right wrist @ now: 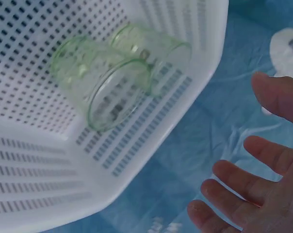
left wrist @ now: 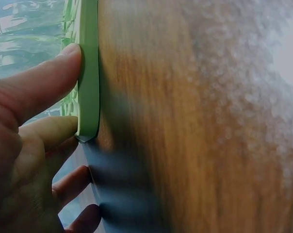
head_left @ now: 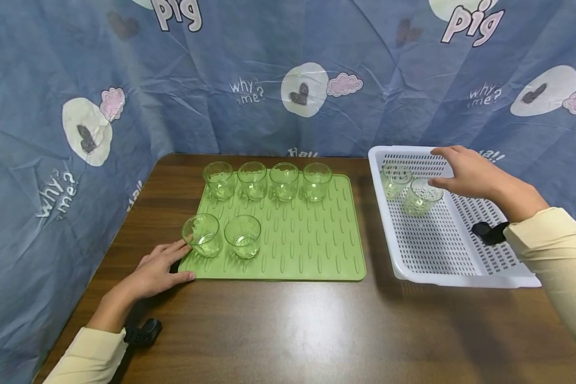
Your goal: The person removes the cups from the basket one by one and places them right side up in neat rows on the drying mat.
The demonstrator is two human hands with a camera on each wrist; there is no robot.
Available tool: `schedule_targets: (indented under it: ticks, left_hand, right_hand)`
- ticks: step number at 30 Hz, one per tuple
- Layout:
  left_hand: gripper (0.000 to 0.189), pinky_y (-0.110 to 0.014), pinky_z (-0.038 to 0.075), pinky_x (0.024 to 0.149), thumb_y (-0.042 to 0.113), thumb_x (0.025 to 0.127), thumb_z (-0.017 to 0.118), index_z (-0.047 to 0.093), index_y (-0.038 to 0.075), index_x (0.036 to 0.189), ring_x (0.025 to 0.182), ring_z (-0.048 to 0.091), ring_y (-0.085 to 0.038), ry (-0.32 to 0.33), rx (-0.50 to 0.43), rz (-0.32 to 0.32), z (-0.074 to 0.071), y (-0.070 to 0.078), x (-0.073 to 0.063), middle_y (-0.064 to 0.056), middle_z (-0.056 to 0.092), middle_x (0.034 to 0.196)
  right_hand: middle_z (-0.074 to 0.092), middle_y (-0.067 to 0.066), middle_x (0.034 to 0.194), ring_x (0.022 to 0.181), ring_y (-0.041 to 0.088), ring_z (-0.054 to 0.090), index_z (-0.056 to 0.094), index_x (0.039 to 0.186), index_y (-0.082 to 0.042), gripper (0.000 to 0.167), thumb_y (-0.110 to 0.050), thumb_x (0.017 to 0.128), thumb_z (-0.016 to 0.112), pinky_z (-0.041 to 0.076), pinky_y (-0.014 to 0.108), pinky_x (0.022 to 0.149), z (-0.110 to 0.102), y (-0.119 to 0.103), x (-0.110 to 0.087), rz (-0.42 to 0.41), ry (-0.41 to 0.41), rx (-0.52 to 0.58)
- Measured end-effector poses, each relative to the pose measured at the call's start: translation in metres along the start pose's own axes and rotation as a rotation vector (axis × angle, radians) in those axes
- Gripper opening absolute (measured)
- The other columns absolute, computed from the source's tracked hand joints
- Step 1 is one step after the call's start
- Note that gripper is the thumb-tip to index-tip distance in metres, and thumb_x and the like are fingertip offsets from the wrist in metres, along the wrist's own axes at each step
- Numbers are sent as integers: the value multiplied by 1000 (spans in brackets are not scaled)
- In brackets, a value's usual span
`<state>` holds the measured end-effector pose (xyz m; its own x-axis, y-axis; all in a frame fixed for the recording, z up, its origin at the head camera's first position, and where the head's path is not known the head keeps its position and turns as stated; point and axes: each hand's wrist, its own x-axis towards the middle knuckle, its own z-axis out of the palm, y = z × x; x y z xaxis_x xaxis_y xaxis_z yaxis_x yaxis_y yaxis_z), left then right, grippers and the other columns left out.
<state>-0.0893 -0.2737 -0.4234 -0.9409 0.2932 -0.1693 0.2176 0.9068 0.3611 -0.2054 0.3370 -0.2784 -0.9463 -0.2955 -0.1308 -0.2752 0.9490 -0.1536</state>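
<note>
**Plainly, one hand on the mat, the other over the basket**

Nearest, the left hand point(head_left: 159, 272) lay flat on the wooden table point(head_left: 288, 330) at the near left corner of the green mat point(head_left: 297, 240), fingers straight and slightly spread. The left wrist view showed what the head view could not: the thumb and forefinger tips point(left wrist: 69, 53) touched the mat's point(left wrist: 88, 73) thick edge at that corner, without curling round it.

On the mat stood six clear green-tinted glasses, all upright: two in the near row, one point(head_left: 201, 234) just beside the left hand and one point(head_left: 242, 236) next to it, and four along the far edge point(head_left: 268, 180).

To the right, apart from the mat, sat one white perforated basket point(head_left: 441, 250). Two more glasses stood in its far left part, the nearer point(head_left: 421, 196) touching the farther point(head_left: 396, 179). The right wrist view point(right wrist: 105, 82) showed them pressed together, thin-walled and see-through, near the basket's wall point(right wrist: 195, 58).

The right hand point(head_left: 465, 172) hovered over the basket just beside the nearer glass, fingers straight and spread point(right wrist: 277, 155), holding nothing. Behind everything hung a blue printed cloth point(head_left: 288, 80).
</note>
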Motion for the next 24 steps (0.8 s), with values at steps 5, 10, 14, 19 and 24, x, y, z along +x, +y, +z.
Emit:
schedule_targets:
  ticks: [5,10,14,19,24]
  left_hand:
    - [77,-71,31,96,43,88,72,48,-5,144,133,36,-49,-2,-3,-11,0,-1,-1,-27,35,156]
    - [77,-71,31,97,42,88,72,48,-4,144,134,36,-49,-3,-9,-12,-1,0,-1,-26,35,156]
    - [76,-70,32,96,42,88,71,47,-5,144,134,36,-49,-7,-6,-4,0,2,-1,-26,35,156]
    - [77,-70,31,96,44,89,70,46,-4,145,134,35,-49,-21,-25,0,1,4,0,-26,33,157]
    - [77,-72,30,95,44,88,71,47,-4,144,133,35,-50,-8,-10,-4,0,0,-1,-28,35,155]
  right_hand:
    - [36,42,144,133,58,32,32,146,12,73,-24,93,66,28,71,107,4,15,-1,30,-3,17]
    - [32,42,146,134,59,31,26,149,14,77,-23,93,66,28,71,106,13,27,3,57,7,78]
    - [27,43,149,135,60,30,19,151,14,81,-24,96,63,28,71,108,26,34,6,91,3,219]
    - [20,44,153,138,62,25,8,155,11,85,-28,99,59,28,69,110,42,45,6,163,-19,426]
    - [12,42,157,143,60,18,-4,157,5,92,-33,99,57,25,68,113,62,48,12,228,-31,577]
